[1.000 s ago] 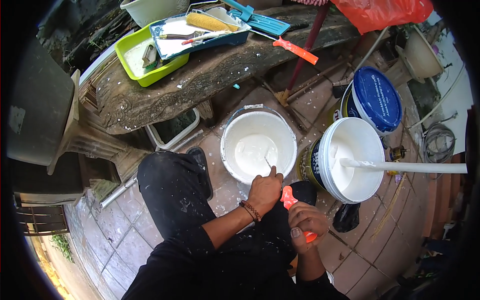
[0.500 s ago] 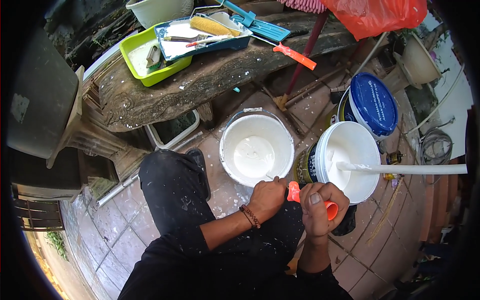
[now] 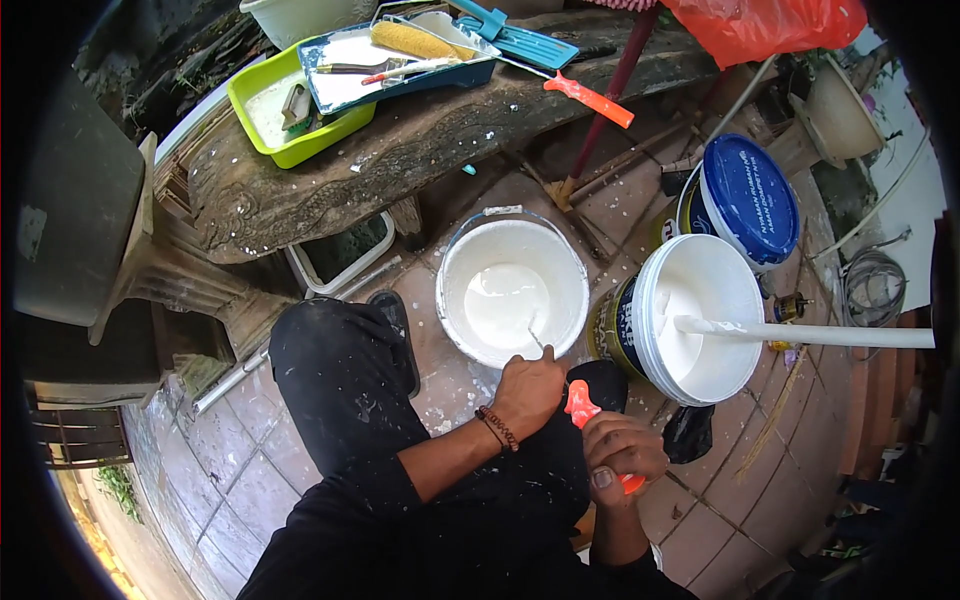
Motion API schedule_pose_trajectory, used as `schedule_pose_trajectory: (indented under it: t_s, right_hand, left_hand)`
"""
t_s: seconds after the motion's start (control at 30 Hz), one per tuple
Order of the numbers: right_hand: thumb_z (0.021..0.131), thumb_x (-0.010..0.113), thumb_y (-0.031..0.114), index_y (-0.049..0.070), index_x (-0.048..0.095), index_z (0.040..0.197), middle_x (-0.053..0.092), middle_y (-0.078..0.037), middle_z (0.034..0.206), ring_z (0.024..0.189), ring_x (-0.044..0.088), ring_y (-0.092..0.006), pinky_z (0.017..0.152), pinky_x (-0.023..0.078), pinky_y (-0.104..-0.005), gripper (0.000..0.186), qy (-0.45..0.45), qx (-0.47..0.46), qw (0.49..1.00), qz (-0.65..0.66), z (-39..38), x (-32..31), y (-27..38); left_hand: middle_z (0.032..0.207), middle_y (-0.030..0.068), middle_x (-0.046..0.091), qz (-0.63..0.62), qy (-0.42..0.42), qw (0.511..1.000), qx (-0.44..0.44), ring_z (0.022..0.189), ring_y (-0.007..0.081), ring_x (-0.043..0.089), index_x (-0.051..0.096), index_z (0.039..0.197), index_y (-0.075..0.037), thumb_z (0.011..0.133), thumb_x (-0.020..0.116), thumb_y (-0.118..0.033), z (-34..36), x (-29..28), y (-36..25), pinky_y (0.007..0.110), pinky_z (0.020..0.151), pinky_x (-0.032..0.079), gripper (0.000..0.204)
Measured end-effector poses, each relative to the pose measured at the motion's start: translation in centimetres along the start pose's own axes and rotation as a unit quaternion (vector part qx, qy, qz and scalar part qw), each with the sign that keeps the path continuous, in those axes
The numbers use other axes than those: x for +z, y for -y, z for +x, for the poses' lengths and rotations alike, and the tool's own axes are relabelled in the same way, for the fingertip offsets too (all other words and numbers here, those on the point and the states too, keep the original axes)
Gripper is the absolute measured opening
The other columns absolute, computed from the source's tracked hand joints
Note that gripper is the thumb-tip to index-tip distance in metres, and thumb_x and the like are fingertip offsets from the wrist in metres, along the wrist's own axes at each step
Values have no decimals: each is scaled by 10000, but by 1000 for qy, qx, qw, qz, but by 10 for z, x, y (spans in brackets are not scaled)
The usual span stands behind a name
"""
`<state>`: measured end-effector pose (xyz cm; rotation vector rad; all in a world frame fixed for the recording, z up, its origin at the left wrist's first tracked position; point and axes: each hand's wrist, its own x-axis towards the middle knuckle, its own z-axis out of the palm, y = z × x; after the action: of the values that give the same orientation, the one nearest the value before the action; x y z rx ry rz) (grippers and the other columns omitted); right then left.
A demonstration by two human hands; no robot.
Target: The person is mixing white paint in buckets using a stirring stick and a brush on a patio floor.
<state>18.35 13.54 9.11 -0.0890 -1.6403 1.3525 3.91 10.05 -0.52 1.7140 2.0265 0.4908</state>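
My left hand [image 3: 533, 393], a beaded bracelet at its wrist, is closed around a thin metal rod [image 3: 536, 338] whose end sticks out over the near rim of the white bucket [image 3: 462, 262]. White paint [image 3: 507, 298] covers the bottom of that bucket. In my right hand [image 3: 622, 450], to the right of the left, is an orange handle [image 3: 581, 402] like that of a paint roller. Whether rod and handle are joined is hidden by my fingers. Right of the bucket stands a tilted paint pail [image 3: 745, 290] with a white stick [image 3: 830, 335] resting in its white paint.
A blue-lidded pail [image 3: 750, 195] stands behind. On the wooden bench [image 3: 300, 205] are a green tray [image 3: 345, 125], a blue paint tray [image 3: 470, 75] with a yellow roller [image 3: 418, 40] and brushes, and another orange-handled tool [image 3: 595, 100]. A red bag [image 3: 765, 30] hangs at upper right.
My right hand has come lower and slightly left, and the orange handle now tilts more upright. The rod shows more over the bucket. The view has shifted slightly.
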Motion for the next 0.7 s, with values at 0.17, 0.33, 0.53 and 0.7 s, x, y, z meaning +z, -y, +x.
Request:
schedule_pose_trajectory:
  t_s: [0.17, 0.33, 0.53, 0.7]
  right_hand:
    - [752, 684, 52, 40, 504, 657, 557, -77, 605, 505, 541, -240, 567, 479, -384, 204, 0, 5, 1000, -30, -8, 6, -17]
    - [726, 677, 44, 51, 492, 636, 542, -73, 595, 500, 529, -250, 577, 469, -387, 206, 1, 37, 999, 18, 7, -2, -15]
    - [670, 678, 33, 62, 463, 601, 506, -66, 565, 483, 513, -271, 550, 435, -379, 228, 145, 65, 985, 69, 36, -15, -5]
    - [646, 675, 30, 71, 460, 573, 496, -63, 538, 442, 513, -251, 508, 407, -366, 230, 283, 90, 951, 88, 50, -23, 12]
  left_hand:
    - [1142, 185, 733, -12, -38, 999, -21, 789, 330, 733, 692, 1015, -58, 915, 572, -116, 13, 2, 14, 456, 721, 515, 166]
    - [1114, 196, 734, 24, -53, 998, -19, 766, 342, 728, 674, 943, -54, 904, 581, -125, 11, 2, 14, 457, 719, 521, 124]
    - [946, 184, 719, 37, -26, 999, -12, 727, 314, 744, 700, 953, -22, 890, 623, -145, -1, -9, 6, 429, 727, 518, 159]
    - [948, 200, 696, 27, -4, 1000, 10, 762, 347, 727, 676, 940, -4, 905, 613, -193, -14, -7, -4, 450, 731, 542, 203]
